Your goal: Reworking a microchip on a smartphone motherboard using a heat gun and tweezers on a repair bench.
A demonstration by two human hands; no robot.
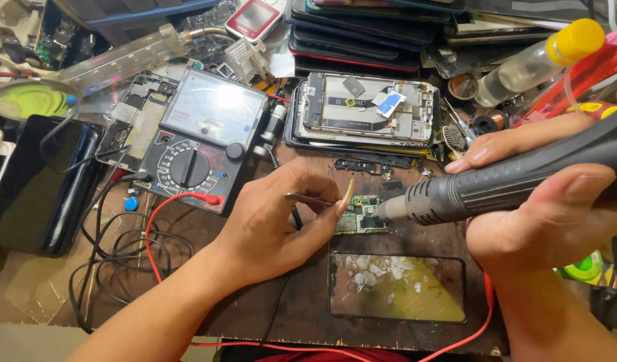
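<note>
Item one, far left at nine o'clock: a dark phone (pixel 37 181) lying flat on my worktop (pixel 302 308), black cables (pixel 110 251) looped just beside it. Item two, at ten o'clock: an analogue multimeter (pixel 201 137) with a round dial, tilted, its red lead (pixel 181 201) curling away toward six o'clock. Item three, centre: my left hand (pixel 271 224), fingers pinched together on metal tweezers (pixel 310 199), whose tips point toward three o'clock at the circuit board (pixel 360 214). Item four: that small green circuit board, flat on the worktop at the centre of the view, between my two hands. Item five, at twelve o'clock above it: an opened phone frame (pixel 369 107) on a stack of dark phones, with more phones (pixel 362 33) piled behind. Item six, at six o'clock below the board: a cracked glass panel (pixel 396 288) with pale shards on it. Item seven, right: my right hand (pixel 543 214), clamped around the grey hot-air handpiece (pixel 496 184), its nozzle just beside the board's right edge; whether they touch I cannot tell. Item eight, at one o'clock: a clear bottle with a yellow cap (pixel 540 60), lying tilted among clutter.
</note>
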